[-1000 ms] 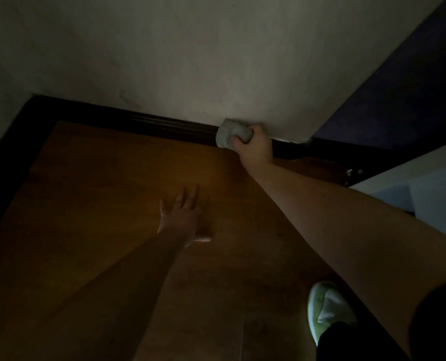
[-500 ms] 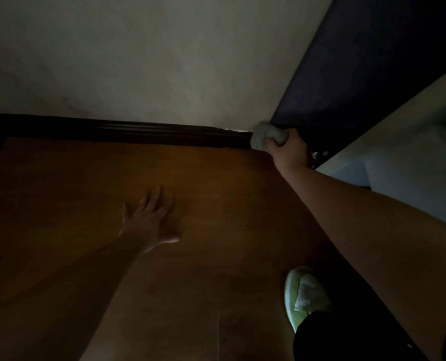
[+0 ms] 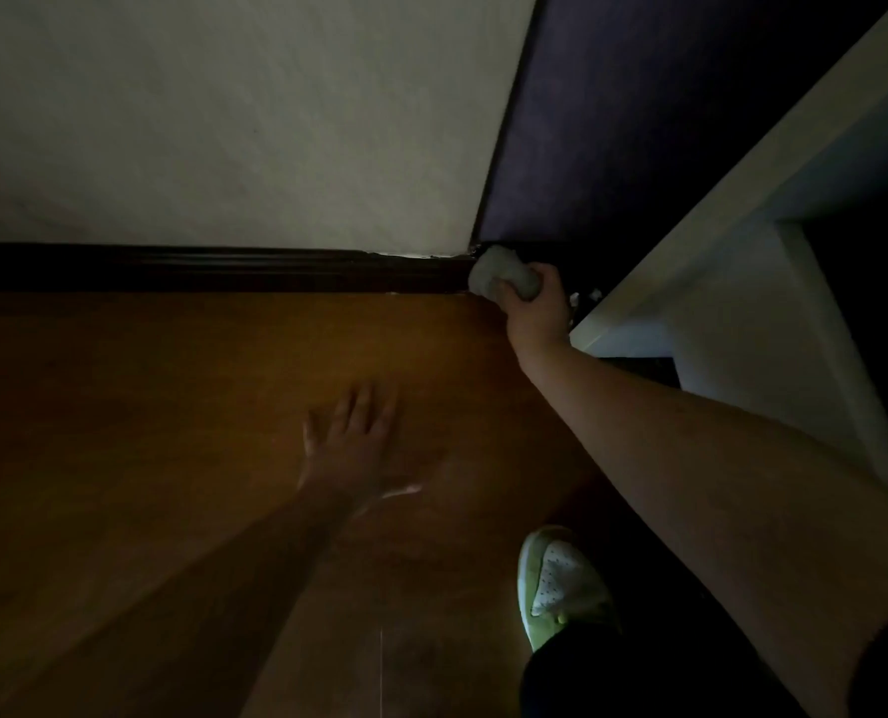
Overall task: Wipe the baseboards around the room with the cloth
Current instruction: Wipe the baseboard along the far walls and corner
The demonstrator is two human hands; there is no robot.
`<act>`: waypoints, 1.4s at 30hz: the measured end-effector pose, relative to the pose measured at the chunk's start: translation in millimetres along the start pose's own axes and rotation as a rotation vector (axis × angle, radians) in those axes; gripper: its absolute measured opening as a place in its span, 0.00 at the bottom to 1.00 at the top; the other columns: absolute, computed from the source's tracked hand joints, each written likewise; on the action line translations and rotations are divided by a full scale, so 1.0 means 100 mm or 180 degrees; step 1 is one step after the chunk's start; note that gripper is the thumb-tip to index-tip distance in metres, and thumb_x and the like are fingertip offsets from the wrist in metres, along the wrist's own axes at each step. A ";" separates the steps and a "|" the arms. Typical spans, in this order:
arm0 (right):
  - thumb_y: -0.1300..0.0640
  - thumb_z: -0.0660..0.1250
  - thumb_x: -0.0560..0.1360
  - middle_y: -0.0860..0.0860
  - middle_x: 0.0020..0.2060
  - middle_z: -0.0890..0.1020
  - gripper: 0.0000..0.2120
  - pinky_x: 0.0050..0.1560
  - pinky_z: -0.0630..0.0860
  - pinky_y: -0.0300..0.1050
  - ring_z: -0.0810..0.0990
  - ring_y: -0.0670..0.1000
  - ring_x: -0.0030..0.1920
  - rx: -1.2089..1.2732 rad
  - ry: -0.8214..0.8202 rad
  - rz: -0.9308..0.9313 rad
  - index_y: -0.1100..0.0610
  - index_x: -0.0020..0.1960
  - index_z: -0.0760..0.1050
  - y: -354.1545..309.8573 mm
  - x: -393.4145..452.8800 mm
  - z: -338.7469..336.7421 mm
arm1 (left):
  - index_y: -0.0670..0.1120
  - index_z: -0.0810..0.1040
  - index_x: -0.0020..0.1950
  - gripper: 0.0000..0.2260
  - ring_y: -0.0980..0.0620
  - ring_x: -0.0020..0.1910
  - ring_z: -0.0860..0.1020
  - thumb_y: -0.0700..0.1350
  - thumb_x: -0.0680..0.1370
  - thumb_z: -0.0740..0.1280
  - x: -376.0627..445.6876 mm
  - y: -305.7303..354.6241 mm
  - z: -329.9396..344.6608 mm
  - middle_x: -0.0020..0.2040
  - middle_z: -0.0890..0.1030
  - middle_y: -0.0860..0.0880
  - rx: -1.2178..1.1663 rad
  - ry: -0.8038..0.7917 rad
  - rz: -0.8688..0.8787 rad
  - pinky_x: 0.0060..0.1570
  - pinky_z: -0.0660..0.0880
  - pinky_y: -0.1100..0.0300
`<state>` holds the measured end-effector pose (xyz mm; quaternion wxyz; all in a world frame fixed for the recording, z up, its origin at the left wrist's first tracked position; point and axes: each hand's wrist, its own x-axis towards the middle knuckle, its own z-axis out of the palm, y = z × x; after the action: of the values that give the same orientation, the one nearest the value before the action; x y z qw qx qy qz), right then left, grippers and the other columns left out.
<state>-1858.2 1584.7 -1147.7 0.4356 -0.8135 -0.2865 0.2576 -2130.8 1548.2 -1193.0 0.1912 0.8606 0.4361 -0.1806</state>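
The baseboard [image 3: 214,269] runs as a dark strip across the middle of the frame, from the left edge to the corner right of centre, where the pale wall [image 3: 224,121] meets the dark purple wall [image 3: 664,121]. The cloth [image 3: 501,274] sits right at that corner, bunched into a pale wad and pressed against the end of the strip. Your right hand [image 3: 535,313] has its fingers curled around the wad, clamped on it from below and behind, which looks meant to let you push the fabric into the tight angle where dust collects. Your left hand [image 3: 353,437] lies flat on the wooden floor [image 3: 146,432] at centre frame, fingers spread apart and holding nothing; I judge it is there to prop your weight while you lean low and reach. Your shoe [image 3: 561,577], green and white, is planted at lower right, near the reaching arm. A white piece of furniture [image 3: 742,313] crowds the right side, just beside your wrist, so there is little room past the corner. Whether the baseboard carries on behind it is too dark to tell.
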 end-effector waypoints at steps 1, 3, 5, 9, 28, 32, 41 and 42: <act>0.50 0.69 0.75 0.51 0.58 0.77 0.18 0.60 0.75 0.54 0.76 0.53 0.57 0.0088 0.0060 -0.0013 0.49 0.63 0.71 -0.06 0.03 0.04 | 0.57 0.32 0.79 0.56 0.44 0.79 0.35 0.79 0.66 0.62 0.00 0.11 0.03 0.79 0.30 0.47 -0.0006 -0.0047 -0.0044 0.71 0.42 0.28; 0.54 0.68 0.76 0.54 0.60 0.76 0.17 0.61 0.74 0.50 0.76 0.55 0.59 0.0157 0.0171 -0.0090 0.52 0.64 0.73 -0.14 0.08 0.09 | 0.56 0.31 0.79 0.57 0.43 0.79 0.35 0.78 0.66 0.62 -0.01 0.22 0.07 0.79 0.29 0.45 0.0048 -0.0108 -0.0127 0.70 0.43 0.27; 0.55 0.68 0.76 0.56 0.61 0.74 0.16 0.57 0.72 0.45 0.75 0.56 0.60 -0.0041 0.0162 -0.0263 0.54 0.64 0.73 -0.18 0.12 0.08 | 0.56 0.31 0.79 0.57 0.42 0.79 0.34 0.78 0.66 0.62 -0.01 0.22 0.07 0.78 0.28 0.45 0.0093 -0.0119 -0.0151 0.70 0.43 0.26; 0.57 0.68 0.76 0.58 0.61 0.73 0.15 0.57 0.72 0.45 0.74 0.56 0.60 -0.0398 -0.0095 -0.0584 0.56 0.63 0.75 -0.20 0.24 -0.04 | 0.55 0.30 0.79 0.57 0.42 0.79 0.34 0.76 0.67 0.65 0.00 0.19 0.04 0.78 0.28 0.45 0.0083 -0.0229 -0.0126 0.70 0.44 0.26; 0.56 0.68 0.77 0.59 0.65 0.71 0.21 0.51 0.68 0.43 0.73 0.58 0.63 -0.0465 0.0951 0.0109 0.60 0.67 0.68 0.05 0.15 -0.09 | 0.55 0.32 0.79 0.55 0.43 0.79 0.34 0.74 0.69 0.65 -0.05 0.21 -0.04 0.78 0.28 0.46 0.0011 -0.0214 -0.0130 0.72 0.45 0.28; 0.57 0.67 0.77 0.59 0.69 0.67 0.24 0.59 0.73 0.51 0.70 0.59 0.66 -0.0283 0.1057 0.0304 0.57 0.71 0.64 0.02 0.18 0.00 | 0.55 0.30 0.78 0.56 0.42 0.78 0.34 0.75 0.69 0.65 -0.06 0.23 -0.04 0.75 0.25 0.45 0.0012 -0.0225 -0.0103 0.72 0.45 0.27; 0.54 0.61 0.77 0.54 0.65 0.74 0.23 0.63 0.72 0.49 0.74 0.55 0.63 -0.0530 0.0495 0.0451 0.51 0.72 0.66 0.04 0.18 0.12 | 0.54 0.31 0.79 0.55 0.42 0.78 0.32 0.75 0.69 0.64 -0.06 0.24 -0.05 0.77 0.27 0.44 -0.0018 -0.0228 -0.0087 0.72 0.44 0.27; 0.52 0.61 0.78 0.53 0.64 0.75 0.21 0.61 0.72 0.48 0.75 0.54 0.62 -0.0646 0.0473 0.0431 0.50 0.71 0.68 0.00 0.13 0.22 | 0.54 0.31 0.79 0.56 0.43 0.78 0.32 0.75 0.69 0.65 -0.05 0.24 -0.05 0.78 0.27 0.45 -0.0010 -0.0233 -0.0104 0.72 0.44 0.27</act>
<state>-1863.8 1605.5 -1160.3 0.3527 -0.8877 -0.2226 0.1952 -2113.0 1534.2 -1181.7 0.2054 0.8459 0.4431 -0.2144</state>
